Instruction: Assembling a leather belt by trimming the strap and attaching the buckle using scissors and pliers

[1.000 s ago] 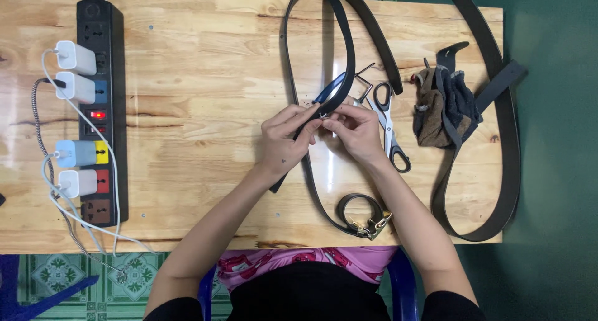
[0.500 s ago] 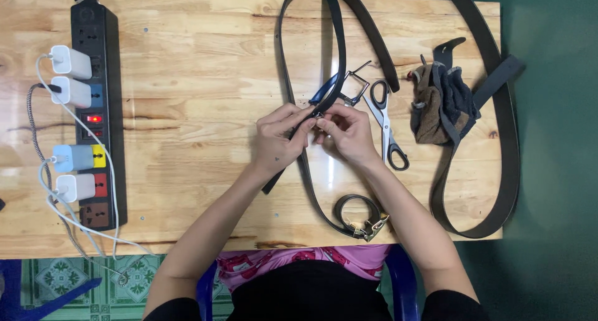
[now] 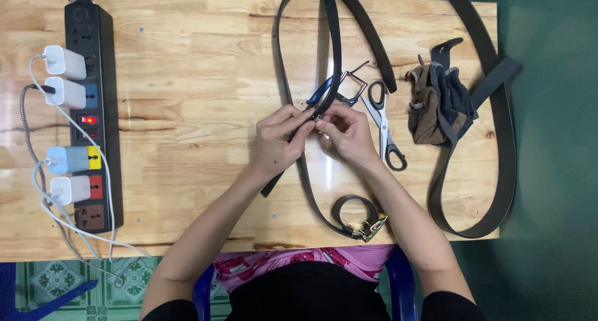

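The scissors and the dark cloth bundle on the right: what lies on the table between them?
In the head view, only bare wood of the table shows between the scissors and the cloth bundle. No other thing lies in that narrow gap.

**Both hands pinched together, fingertip to fingertip**

The left hand [image 3: 274, 143] and right hand [image 3: 350, 133] meet with fingertips nearly touching, fingers curled into pinches, backs facing up. Both forearms are bare and angle inward from the body, wrists bent slightly.

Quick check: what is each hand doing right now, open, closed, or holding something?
Left hand: closed, pinching the dark belt strap.
Right hand: closed on the same strap at the pinch point; any small part between its fingers cannot be told.
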